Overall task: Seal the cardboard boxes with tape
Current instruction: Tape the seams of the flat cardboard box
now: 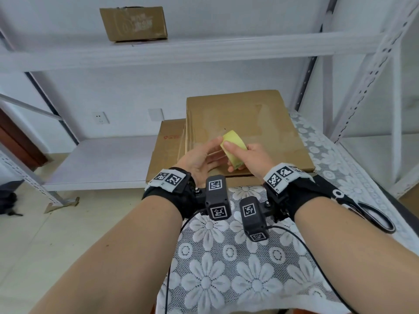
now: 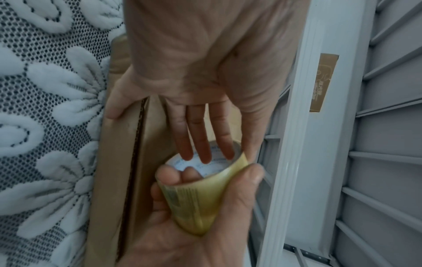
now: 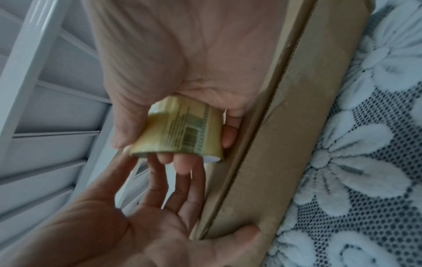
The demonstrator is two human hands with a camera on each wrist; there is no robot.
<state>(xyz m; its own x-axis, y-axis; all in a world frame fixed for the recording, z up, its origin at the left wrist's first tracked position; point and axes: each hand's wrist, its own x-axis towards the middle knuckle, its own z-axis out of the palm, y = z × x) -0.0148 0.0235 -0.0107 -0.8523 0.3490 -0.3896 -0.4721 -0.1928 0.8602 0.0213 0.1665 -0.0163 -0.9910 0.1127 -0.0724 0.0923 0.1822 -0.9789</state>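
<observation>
Nearest: lace floral tablecloth (image 1: 226, 279) on the table, black-handled scissors (image 1: 371, 214) lying at its right edge. Right hand (image 1: 254, 157) grips the yellowish tape roll (image 1: 233, 143), thumb on the outer face, two fingers poked through the core. Left hand (image 1: 199, 159) open, straight fingers reaching to the roll's rim, thumb tip touching it. Both hover over the flat cardboard box (image 1: 244, 123), stacked on a second flat box (image 1: 167, 148). Beyond: white metal shelving (image 1: 181, 48), small cardboard box (image 1: 133, 23) on the upper shelf.
</observation>
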